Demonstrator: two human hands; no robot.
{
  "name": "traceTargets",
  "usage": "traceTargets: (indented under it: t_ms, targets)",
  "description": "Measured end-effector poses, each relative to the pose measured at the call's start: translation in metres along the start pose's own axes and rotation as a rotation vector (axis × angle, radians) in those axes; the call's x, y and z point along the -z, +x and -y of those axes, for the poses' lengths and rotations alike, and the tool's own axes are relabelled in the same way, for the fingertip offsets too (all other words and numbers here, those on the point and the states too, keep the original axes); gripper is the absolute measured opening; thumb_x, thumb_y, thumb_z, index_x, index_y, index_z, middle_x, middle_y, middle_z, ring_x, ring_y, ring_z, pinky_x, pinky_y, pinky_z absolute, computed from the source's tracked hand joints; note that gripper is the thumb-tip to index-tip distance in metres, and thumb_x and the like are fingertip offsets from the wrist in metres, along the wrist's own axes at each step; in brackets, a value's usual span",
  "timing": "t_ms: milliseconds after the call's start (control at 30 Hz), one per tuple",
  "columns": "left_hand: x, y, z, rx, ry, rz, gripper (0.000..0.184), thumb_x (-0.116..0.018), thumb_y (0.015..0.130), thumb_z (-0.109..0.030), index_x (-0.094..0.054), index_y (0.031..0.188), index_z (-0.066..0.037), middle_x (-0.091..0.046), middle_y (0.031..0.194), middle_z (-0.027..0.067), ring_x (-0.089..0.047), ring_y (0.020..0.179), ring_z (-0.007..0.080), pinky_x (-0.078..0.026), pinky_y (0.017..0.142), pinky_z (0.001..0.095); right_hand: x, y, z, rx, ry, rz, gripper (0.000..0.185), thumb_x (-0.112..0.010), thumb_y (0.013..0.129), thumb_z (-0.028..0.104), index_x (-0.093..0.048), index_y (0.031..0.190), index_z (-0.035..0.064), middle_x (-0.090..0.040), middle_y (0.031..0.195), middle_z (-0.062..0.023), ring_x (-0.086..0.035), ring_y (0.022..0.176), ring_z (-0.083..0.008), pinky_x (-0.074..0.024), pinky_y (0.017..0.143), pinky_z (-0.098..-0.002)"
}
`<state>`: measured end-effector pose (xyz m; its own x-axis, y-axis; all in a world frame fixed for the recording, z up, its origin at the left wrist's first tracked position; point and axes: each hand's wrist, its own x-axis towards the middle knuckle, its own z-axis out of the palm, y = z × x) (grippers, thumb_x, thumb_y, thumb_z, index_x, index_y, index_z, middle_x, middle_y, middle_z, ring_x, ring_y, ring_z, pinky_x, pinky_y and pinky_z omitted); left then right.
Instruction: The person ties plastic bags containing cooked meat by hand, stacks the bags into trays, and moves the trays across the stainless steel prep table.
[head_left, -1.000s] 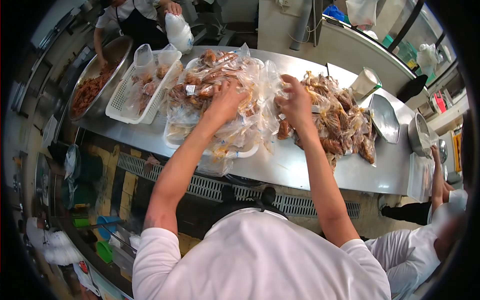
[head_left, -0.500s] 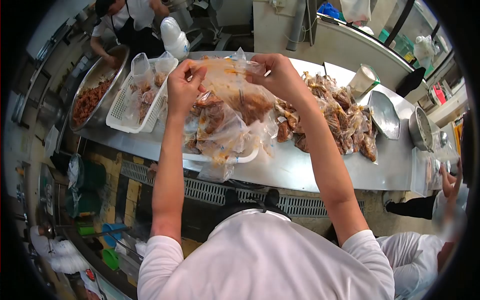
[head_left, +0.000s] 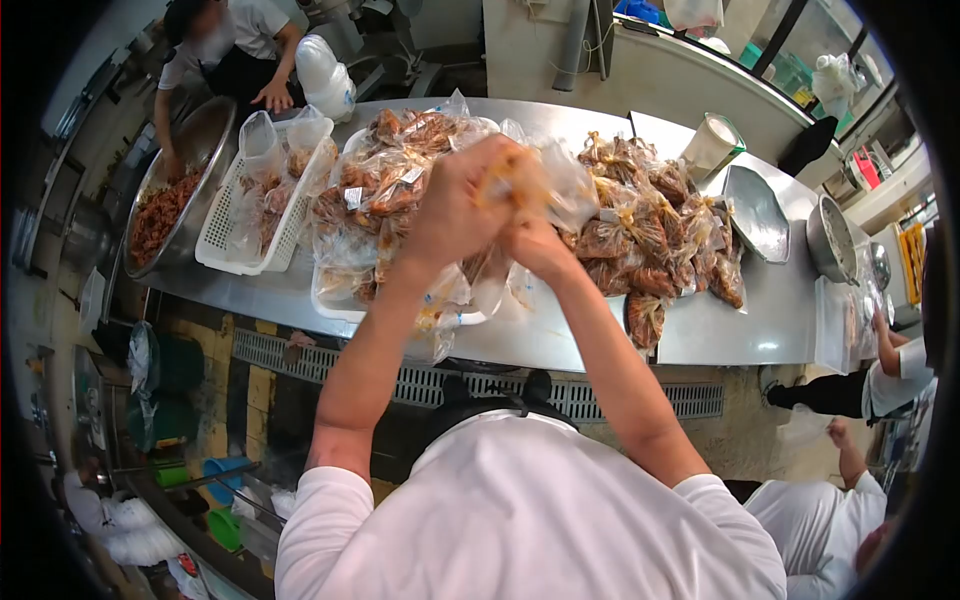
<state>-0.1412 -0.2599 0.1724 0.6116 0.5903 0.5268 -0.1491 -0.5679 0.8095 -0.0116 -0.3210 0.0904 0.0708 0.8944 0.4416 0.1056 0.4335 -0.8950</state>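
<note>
Both my hands are closed and close together over the steel table. Orange-smeared clear plastic bag (head_left: 568,190) is bunched between them, blurred by motion. My left hand (head_left: 462,198) grips the bag from the left with its fingers curled. Just right of it and a little lower, my right hand (head_left: 536,244) closes around the gathered plastic. The bag's lower part is mostly hidden behind my hands. Under and left of them stands a white tray (head_left: 335,305) heaped with bags of reddish-brown seasoned meat (head_left: 372,188). Several knotted bags of meat (head_left: 640,235) lie piled to the right.
On the left are a perforated white basket (head_left: 212,235) with bags and a large metal bowl (head_left: 215,150) of meat, where a co-worker (head_left: 240,50) has a hand. A metal tray (head_left: 757,215), a white container (head_left: 708,145) and a pot (head_left: 832,240) stand right. People are at the right edge.
My hands have come together from a wide hold on the bag's mouth, now bunching the plastic. At right, a person's hand with a clear bag has come into view.
</note>
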Motion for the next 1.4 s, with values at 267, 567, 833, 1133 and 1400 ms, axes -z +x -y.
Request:
traceTargets:
  t_ms: [267,567,833,1133,1400]
  targets:
    - [-0.009,-0.058,0.051,-0.025,0.483,-0.248,0.073,-0.08,0.079,-0.016,-0.046,0.144,-0.007,-0.051,0.14,0.0182,-0.052,0.126,0.0327,-0.044,0.104,0.0443,-0.009,0.003,-0.012,-0.159,0.709,-0.177,0.048,-0.042,0.106,0.05,-0.059,0.121,0.008,-0.055,0.14,-0.01,-0.051,0.129,-0.021,-0.0422,0.109,-0.0383]
    - [-0.012,-0.08,0.073,0.345,-0.204,-0.132,0.072,-0.069,0.081,-0.009,-0.042,0.147,-0.006,-0.051,0.139,0.0151,-0.052,0.128,0.0285,-0.042,0.108,0.0397,-0.024,0.015,-0.001,-0.024,0.39,-0.021,0.053,-0.034,0.107,0.054,-0.06,0.112,0.0085,-0.03,0.163,-0.0083,-0.025,0.15,-0.0256,-0.0197,0.122,-0.0401]
    - [-0.027,-0.073,0.066,0.603,-0.656,-0.369,0.061,-0.069,0.089,-0.012,-0.041,0.144,-0.005,-0.049,0.141,0.0139,-0.045,0.135,0.0256,-0.034,0.114,0.0384,-0.032,0.001,-0.003,-0.249,-0.141,-0.166,0.048,-0.043,0.106,0.049,-0.063,0.101,0.0053,-0.067,0.105,-0.0108,-0.063,0.097,-0.0195,-0.0503,0.088,-0.0377]
    - [-0.017,-0.059,0.079,0.234,-0.145,-0.199,0.04,-0.068,0.095,-0.023,-0.053,0.126,-0.003,-0.06,0.119,0.0153,-0.062,0.11,0.0267,-0.05,0.096,0.0395,-0.021,0.007,-0.031,-0.06,-0.795,0.06,0.01,-0.062,0.077,0.003,-0.063,0.086,-0.0011,-0.066,0.074,-0.0225,-0.064,0.074,-0.0439,-0.0521,0.065,-0.0467]
    - [0.046,-0.022,0.08,0.178,-1.039,-0.257,0.02,-0.07,0.095,-0.026,-0.057,0.096,-0.01,-0.053,0.074,-0.0016,-0.056,0.066,0.0144,-0.052,0.066,0.0301,-0.022,-0.012,0.001,-0.178,-0.274,-0.012,0.011,-0.053,0.094,0.003,-0.061,0.088,-0.0004,-0.06,0.069,-0.016,-0.056,0.063,-0.0289,-0.0462,0.064,-0.0385]
